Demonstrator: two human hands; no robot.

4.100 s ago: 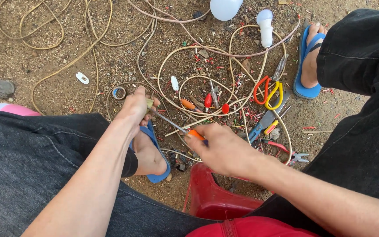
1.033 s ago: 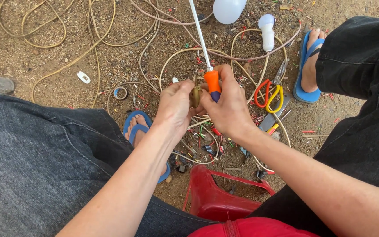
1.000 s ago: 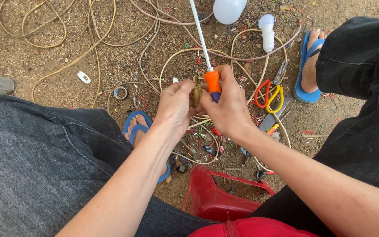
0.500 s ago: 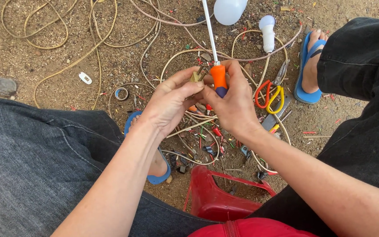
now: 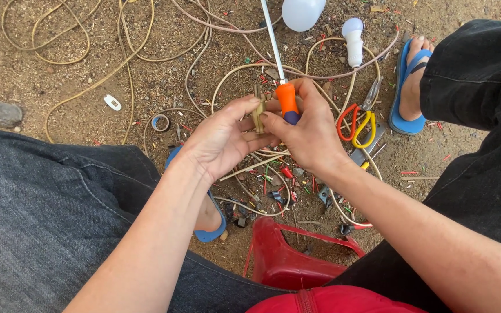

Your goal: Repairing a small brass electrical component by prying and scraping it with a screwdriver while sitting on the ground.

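Single head-worn view, straight down, close over lap, hands and littered ground (image 5: pixel 59 75).

Bright even daylight, soft shadows, sharp, no glare.

We have both forearms reaching forward from the lower edge of the view, bare to the elbow, and they meet out in front between our knees. Our left hand (image 5: pixel 221 139) lies palm up and cupped, thumb stretched toward the right, fingertips pinched on something small. Our right hand (image 5: pixel 308 130) faces knuckles up, wrist bent a little, fingers curled tight in a closed grip. The two hands touch at the fingertips.
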